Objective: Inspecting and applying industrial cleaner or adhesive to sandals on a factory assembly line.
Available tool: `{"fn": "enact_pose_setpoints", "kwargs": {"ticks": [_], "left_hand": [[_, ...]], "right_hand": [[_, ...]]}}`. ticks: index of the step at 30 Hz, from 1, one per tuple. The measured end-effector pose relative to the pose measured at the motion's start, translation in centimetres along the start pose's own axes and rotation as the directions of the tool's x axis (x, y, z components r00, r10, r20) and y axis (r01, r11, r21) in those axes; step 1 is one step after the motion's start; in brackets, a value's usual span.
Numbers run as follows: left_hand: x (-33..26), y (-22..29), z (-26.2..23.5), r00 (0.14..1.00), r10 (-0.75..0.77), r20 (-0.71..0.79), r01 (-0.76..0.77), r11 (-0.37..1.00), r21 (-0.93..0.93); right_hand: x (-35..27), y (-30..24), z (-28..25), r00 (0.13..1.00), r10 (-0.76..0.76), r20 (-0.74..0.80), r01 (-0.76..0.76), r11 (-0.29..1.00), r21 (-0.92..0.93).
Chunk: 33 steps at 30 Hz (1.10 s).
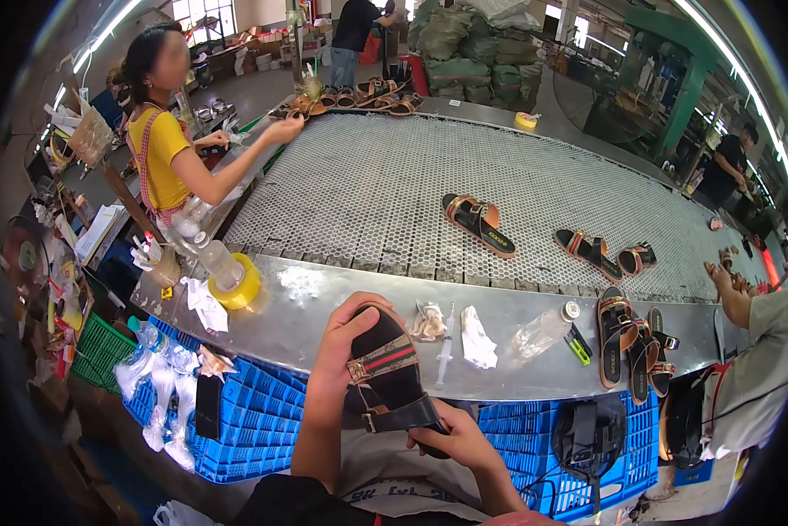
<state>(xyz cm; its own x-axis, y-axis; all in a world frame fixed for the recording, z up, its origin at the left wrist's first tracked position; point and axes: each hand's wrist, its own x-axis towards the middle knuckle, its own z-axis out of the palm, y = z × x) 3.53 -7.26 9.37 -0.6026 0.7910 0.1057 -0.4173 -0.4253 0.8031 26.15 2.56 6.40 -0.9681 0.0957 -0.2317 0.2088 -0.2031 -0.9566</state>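
A black slide sandal [395, 380] is held up in front of me, its strap crossed by a green-and-red stripe and a gold buckle. My left hand [332, 346] is closed round the toe end, with the thumb pressed on the insole. At the lower end my right hand [466, 440] grips the sole's edge beside a plain black strap. Beyond the sandal, on the metal table edge [367, 285], lie a crumpled scrap [429, 322], a syringe [445, 352], a white cloth [477, 340], a clear bottle [545, 332] and a green-and-black cutter [578, 345].
Several sandals [616, 337] stand at the table's right, others [481, 225] on the mesh belt [350, 184]. Blue crates [253, 430] sit below the edge. At left are a yellow tape roll [241, 287] and a co-worker [161, 145] reaching over the belt; another's arm [736, 302] is at right.
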Motion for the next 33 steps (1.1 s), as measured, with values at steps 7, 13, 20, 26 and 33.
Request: {"fn": "enact_pose_setpoints", "kwargs": {"ticks": [7, 13, 20, 26, 33], "left_hand": [[-0.1, -0.1, -0.2, 0.996, 0.047, -0.073, -0.036, 0.989, 0.147], [2.5, -0.4, 2.3, 0.996, -0.029, 0.088, 0.015, 0.988, 0.152], [1.9, -0.3, 1.4, 0.999, -0.035, -0.012, 0.034, 0.994, -0.101], [2.0, -2.0, 1.3, 0.993, 0.060, -0.098, -0.053, 0.996, 0.074], [0.9, -1.9, 4.3, 0.996, -0.042, -0.080, 0.019, 0.964, -0.264]], "right_hand": [[0.1, -0.2, 0.1, 1.000, 0.025, 0.004, -0.025, 0.999, 0.041], [-0.8, -0.1, -0.9, 0.995, -0.012, -0.095, 0.032, 0.976, 0.216], [0.6, 0.8, -0.7, 0.991, -0.126, 0.036, 0.108, 0.942, 0.316], [-0.7, 0.7, -0.9, 0.995, -0.100, -0.021, 0.101, 0.953, 0.285], [-0.5, 0.8, -0.8, 0.992, -0.125, -0.013, 0.121, 0.926, 0.357]]}}
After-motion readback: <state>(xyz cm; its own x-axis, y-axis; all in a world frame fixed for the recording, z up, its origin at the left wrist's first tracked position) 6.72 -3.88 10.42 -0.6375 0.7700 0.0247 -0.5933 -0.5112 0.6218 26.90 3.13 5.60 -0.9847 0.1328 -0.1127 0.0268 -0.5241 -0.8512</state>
